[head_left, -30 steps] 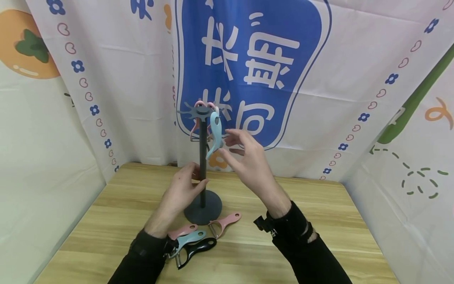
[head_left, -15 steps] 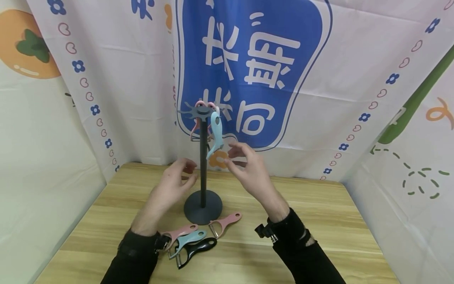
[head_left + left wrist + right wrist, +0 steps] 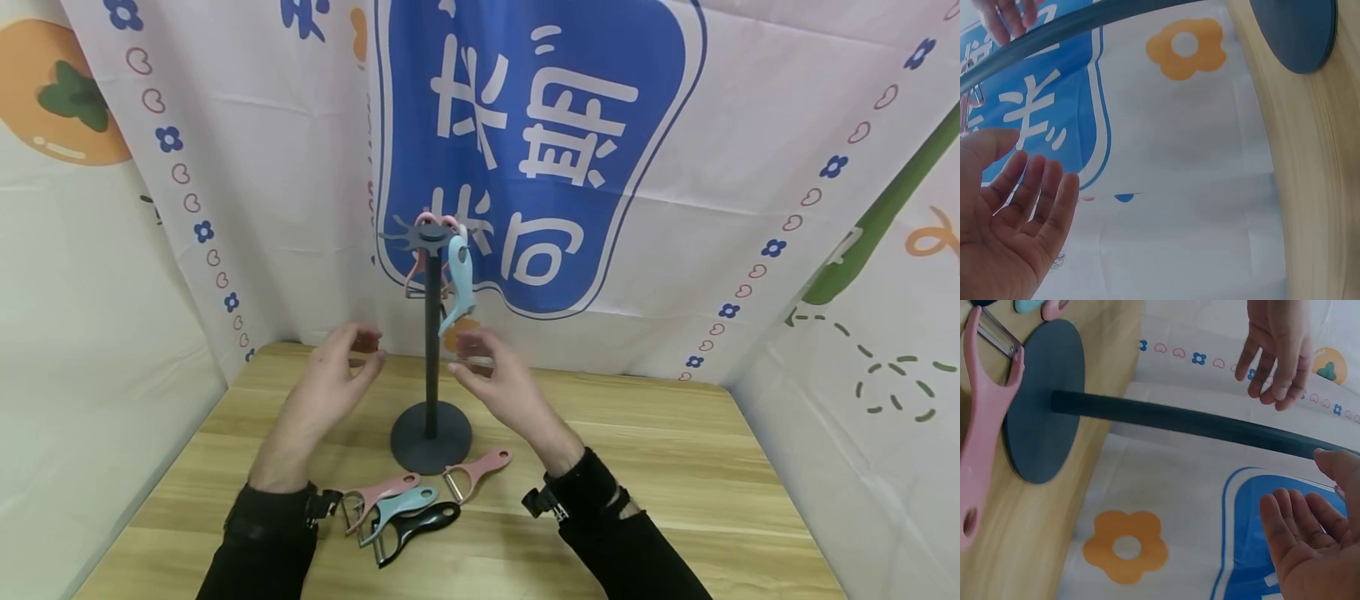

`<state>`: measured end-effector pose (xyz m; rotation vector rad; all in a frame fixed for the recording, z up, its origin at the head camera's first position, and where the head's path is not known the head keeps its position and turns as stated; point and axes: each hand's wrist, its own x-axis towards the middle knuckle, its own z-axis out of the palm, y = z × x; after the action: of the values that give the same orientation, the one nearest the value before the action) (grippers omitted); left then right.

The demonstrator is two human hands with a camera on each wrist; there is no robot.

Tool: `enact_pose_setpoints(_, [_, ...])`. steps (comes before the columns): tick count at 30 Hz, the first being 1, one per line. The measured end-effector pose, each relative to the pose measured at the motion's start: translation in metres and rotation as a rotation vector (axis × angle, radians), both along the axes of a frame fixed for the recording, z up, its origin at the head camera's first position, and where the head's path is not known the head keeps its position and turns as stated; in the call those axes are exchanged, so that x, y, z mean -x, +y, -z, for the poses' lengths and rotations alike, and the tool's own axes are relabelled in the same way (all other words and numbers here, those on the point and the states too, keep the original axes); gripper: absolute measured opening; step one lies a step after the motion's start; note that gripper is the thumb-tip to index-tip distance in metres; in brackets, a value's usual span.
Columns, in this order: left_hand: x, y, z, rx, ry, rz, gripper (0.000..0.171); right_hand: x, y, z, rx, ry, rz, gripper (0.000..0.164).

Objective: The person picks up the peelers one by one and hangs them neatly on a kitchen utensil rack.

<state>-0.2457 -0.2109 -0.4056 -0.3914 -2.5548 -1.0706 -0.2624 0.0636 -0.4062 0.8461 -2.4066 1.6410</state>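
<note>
A dark grey stand with a round base and a ring of hooks on top stands upright on the table. From its hooks hang a light blue peeler at the right and pink peelers behind the pole. To the pole's left my left hand is held in the air, fingers loosely bent, holding nothing. My right hand hovers to the right of the pole, below the blue peeler, and is likewise bare. In the right wrist view the pole runs between both hands, apart from them.
In front of the base lie a pink peeler, a light blue peeler and a black peeler, close together. Another pink peeler lies at the base's front right. A printed cloth hangs behind the wooden table.
My right hand has come down and away from the hanging blue peeler. My left hand has let go of the pole and moved left. The stand and peelers have stayed put.
</note>
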Motion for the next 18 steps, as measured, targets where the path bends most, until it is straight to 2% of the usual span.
enact_pose_setpoints(6, [0.000,-0.002,-0.001,0.012,-0.008,-0.024,0.036,0.003,-0.016,0.017,0.032,-0.099,-0.112,0.049])
enact_pose_setpoints(11, [0.000,-0.002,0.000,0.008,-0.013,-0.015,0.037,0.004,-0.026,0.026,-0.044,-0.109,-0.087,0.041])
enact_pose_setpoints(14, [0.000,-0.001,0.000,0.009,-0.014,-0.007,0.037,0.005,-0.030,0.029,-0.081,-0.090,-0.065,0.036])
enact_pose_setpoints(18, [0.000,0.000,0.001,0.010,-0.010,0.005,0.037,0.006,-0.034,0.032,-0.101,-0.054,-0.075,0.035])
